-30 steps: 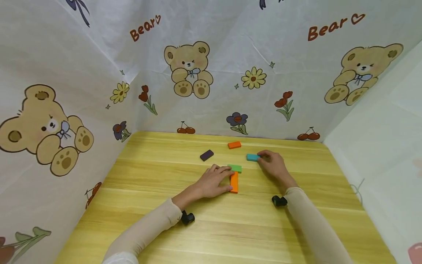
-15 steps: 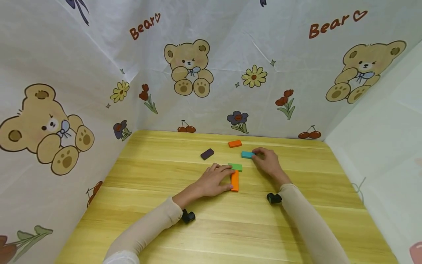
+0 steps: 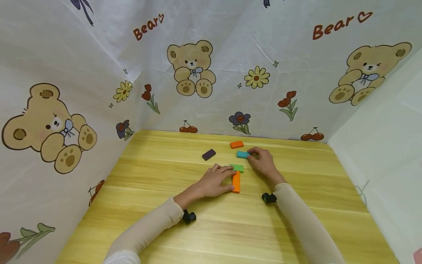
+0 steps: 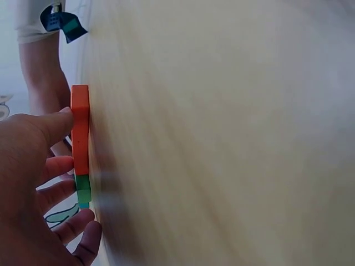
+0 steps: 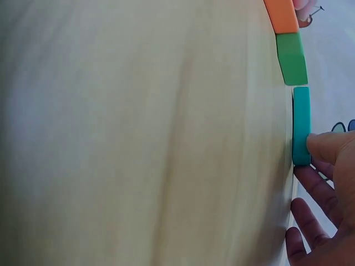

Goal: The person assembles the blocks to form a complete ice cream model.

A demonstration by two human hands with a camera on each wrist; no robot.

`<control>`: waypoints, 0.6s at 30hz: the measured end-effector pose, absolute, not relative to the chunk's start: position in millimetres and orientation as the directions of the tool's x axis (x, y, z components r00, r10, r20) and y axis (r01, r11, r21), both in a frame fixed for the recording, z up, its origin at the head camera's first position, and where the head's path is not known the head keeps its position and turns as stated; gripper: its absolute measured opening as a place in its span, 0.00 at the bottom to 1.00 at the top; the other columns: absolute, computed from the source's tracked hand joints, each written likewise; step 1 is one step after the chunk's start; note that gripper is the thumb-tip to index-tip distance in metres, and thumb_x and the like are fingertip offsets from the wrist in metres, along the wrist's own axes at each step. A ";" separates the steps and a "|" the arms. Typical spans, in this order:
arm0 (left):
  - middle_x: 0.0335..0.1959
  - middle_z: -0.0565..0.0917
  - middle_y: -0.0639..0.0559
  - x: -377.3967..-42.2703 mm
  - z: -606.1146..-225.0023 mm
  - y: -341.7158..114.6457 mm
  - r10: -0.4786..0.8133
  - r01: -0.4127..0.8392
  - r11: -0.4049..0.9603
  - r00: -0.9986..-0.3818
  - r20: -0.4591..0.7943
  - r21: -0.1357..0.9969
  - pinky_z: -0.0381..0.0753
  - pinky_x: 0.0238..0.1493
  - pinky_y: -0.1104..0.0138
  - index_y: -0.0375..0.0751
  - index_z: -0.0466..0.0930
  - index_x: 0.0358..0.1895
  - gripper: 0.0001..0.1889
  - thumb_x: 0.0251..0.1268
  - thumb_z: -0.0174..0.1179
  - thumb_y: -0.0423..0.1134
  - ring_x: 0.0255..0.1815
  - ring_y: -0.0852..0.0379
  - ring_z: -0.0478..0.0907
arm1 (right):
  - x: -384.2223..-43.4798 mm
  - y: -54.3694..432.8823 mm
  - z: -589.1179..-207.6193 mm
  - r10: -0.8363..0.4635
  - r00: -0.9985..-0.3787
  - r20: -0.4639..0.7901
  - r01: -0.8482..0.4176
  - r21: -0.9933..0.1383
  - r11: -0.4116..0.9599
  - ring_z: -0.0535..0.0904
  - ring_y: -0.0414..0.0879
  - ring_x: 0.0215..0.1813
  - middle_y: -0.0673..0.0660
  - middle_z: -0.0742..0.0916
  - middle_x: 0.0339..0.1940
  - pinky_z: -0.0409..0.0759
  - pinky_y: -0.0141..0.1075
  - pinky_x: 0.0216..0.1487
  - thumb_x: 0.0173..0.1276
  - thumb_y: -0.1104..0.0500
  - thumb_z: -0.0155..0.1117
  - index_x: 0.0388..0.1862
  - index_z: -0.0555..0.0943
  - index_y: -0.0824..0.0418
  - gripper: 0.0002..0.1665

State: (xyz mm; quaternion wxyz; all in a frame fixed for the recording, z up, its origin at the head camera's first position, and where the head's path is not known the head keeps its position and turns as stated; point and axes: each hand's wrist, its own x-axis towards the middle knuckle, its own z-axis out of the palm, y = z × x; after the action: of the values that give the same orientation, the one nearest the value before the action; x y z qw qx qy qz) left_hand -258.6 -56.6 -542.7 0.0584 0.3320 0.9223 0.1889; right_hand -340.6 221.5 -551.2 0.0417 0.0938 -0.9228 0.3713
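Observation:
In the head view my right hand (image 3: 262,162) pinches the right end of a teal block (image 3: 242,154) between thumb and fingers. The right wrist view shows this teal block (image 5: 301,124) lying flat, a small gap from the green block (image 5: 292,59). My left hand (image 3: 213,182) rests its thumb and index fingertips on an upright-lying orange block (image 3: 236,183), its other fingers near the green block (image 3: 237,168). That green block lies crosswise against the orange one's far end. From the left wrist, the thumb and fingertips touch the top edge of the orange block (image 4: 80,127).
A dark purple block (image 3: 209,154) lies left of the green one, angled. Another orange block (image 3: 236,145) lies behind the teal block. The wooden table (image 3: 211,234) meets white bear-printed cloth (image 3: 224,102) at its back and left.
My right hand has slid the teal block leftward, nearer to the spot behind the green block. The left hand and the other blocks stay in place; the head view shifts slightly.

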 end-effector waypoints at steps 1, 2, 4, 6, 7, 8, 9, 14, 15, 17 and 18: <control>0.87 0.64 0.60 -258.7 -542.5 -56.9 0.635 0.591 0.708 -0.772 0.017 0.387 0.70 0.68 0.54 0.64 0.64 0.84 0.33 0.82 0.55 0.64 0.73 0.51 0.66 | -341.3 219.9 -551.8 -0.144 -0.979 0.148 -0.206 -0.673 0.710 0.74 0.65 0.68 0.63 0.89 0.64 0.63 0.62 0.76 0.81 0.53 0.65 0.64 0.85 0.58 0.19; 0.87 0.63 0.60 -258.7 -542.0 -57.1 0.636 0.591 0.707 -0.772 0.015 0.389 0.70 0.68 0.54 0.64 0.65 0.84 0.33 0.82 0.55 0.64 0.73 0.51 0.66 | -341.9 218.2 -551.8 -0.144 -0.978 0.150 -0.208 -0.672 0.711 0.74 0.65 0.67 0.63 0.89 0.64 0.62 0.62 0.77 0.81 0.53 0.65 0.64 0.85 0.58 0.18; 0.87 0.63 0.60 -258.9 -540.9 -57.7 0.637 0.590 0.706 -0.771 0.015 0.392 0.70 0.68 0.54 0.64 0.65 0.84 0.33 0.82 0.55 0.63 0.73 0.51 0.66 | -343.3 215.0 -551.6 -0.148 -0.977 0.155 -0.214 -0.667 0.714 0.75 0.65 0.67 0.63 0.89 0.63 0.62 0.62 0.76 0.81 0.53 0.65 0.64 0.85 0.58 0.18; 0.87 0.64 0.60 -259.2 -540.2 -58.4 0.637 0.591 0.705 -0.771 0.017 0.392 0.70 0.67 0.54 0.63 0.65 0.84 0.33 0.82 0.56 0.63 0.72 0.51 0.66 | -345.0 211.6 -551.3 -0.155 -0.975 0.160 -0.222 -0.666 0.712 0.75 0.65 0.66 0.63 0.89 0.63 0.62 0.62 0.77 0.81 0.52 0.66 0.64 0.86 0.58 0.19; 0.87 0.64 0.60 -259.3 -539.9 -58.6 0.637 0.592 0.704 -0.770 0.018 0.393 0.70 0.67 0.55 0.63 0.65 0.84 0.33 0.82 0.56 0.63 0.72 0.51 0.67 | -345.5 209.9 -550.9 -0.158 -0.974 0.159 -0.225 -0.669 0.709 0.74 0.65 0.66 0.63 0.89 0.63 0.61 0.63 0.77 0.81 0.52 0.66 0.64 0.86 0.58 0.19; 0.87 0.64 0.60 -259.3 -539.9 -58.8 0.638 0.592 0.703 -0.770 0.020 0.394 0.70 0.66 0.55 0.63 0.65 0.84 0.33 0.82 0.56 0.63 0.72 0.51 0.67 | -345.9 208.1 -550.5 -0.162 -0.974 0.159 -0.227 -0.671 0.706 0.74 0.65 0.66 0.63 0.89 0.63 0.61 0.63 0.77 0.80 0.52 0.66 0.63 0.86 0.58 0.19; 0.87 0.64 0.60 -259.1 -539.8 -58.8 0.639 0.593 0.701 -0.769 0.021 0.396 0.70 0.66 0.55 0.63 0.66 0.84 0.33 0.82 0.56 0.63 0.71 0.50 0.67 | -346.3 206.4 -550.7 -0.166 -0.973 0.159 -0.230 -0.671 0.705 0.74 0.65 0.66 0.62 0.90 0.63 0.61 0.63 0.77 0.80 0.52 0.66 0.63 0.86 0.58 0.19; 0.87 0.64 0.59 -258.3 -539.8 -58.2 0.640 0.590 0.697 -0.768 0.018 0.408 0.69 0.66 0.54 0.62 0.66 0.84 0.33 0.82 0.56 0.63 0.71 0.50 0.67 | -348.1 199.0 -552.4 -0.185 -0.968 0.169 -0.251 -0.660 0.709 0.75 0.65 0.66 0.63 0.90 0.62 0.63 0.64 0.76 0.80 0.53 0.66 0.62 0.86 0.59 0.18; 0.87 0.64 0.59 -258.0 -539.5 -58.1 0.639 0.588 0.697 -0.769 0.016 0.410 0.69 0.66 0.54 0.62 0.66 0.84 0.33 0.82 0.56 0.63 0.71 0.50 0.67 | -348.6 198.0 -552.7 -0.189 -0.967 0.172 -0.255 -0.657 0.709 0.75 0.65 0.66 0.63 0.90 0.61 0.63 0.64 0.75 0.80 0.53 0.66 0.62 0.86 0.59 0.18; 0.87 0.64 0.59 -257.5 -538.9 -57.5 0.637 0.584 0.699 -0.771 0.012 0.412 0.69 0.66 0.54 0.63 0.66 0.84 0.33 0.81 0.56 0.63 0.71 0.50 0.67 | -349.2 197.2 -553.0 -0.195 -0.965 0.176 -0.262 -0.650 0.713 0.76 0.65 0.65 0.62 0.90 0.61 0.64 0.63 0.75 0.80 0.53 0.66 0.62 0.86 0.59 0.18; 0.87 0.64 0.60 -257.4 -538.8 -57.2 0.635 0.583 0.701 -0.772 0.011 0.412 0.69 0.66 0.54 0.63 0.66 0.84 0.33 0.81 0.56 0.62 0.72 0.50 0.67 | -349.3 197.0 -552.7 -0.199 -0.965 0.173 -0.264 -0.647 0.716 0.76 0.65 0.65 0.62 0.90 0.62 0.63 0.63 0.76 0.80 0.53 0.66 0.62 0.86 0.59 0.18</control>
State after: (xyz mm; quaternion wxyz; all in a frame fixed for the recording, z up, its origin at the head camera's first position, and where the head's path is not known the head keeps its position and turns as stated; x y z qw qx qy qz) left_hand -257.4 -57.2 -538.8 0.0660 0.3311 0.9198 0.2001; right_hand -349.3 197.0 -552.7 0.0457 0.1250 -0.9251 0.3557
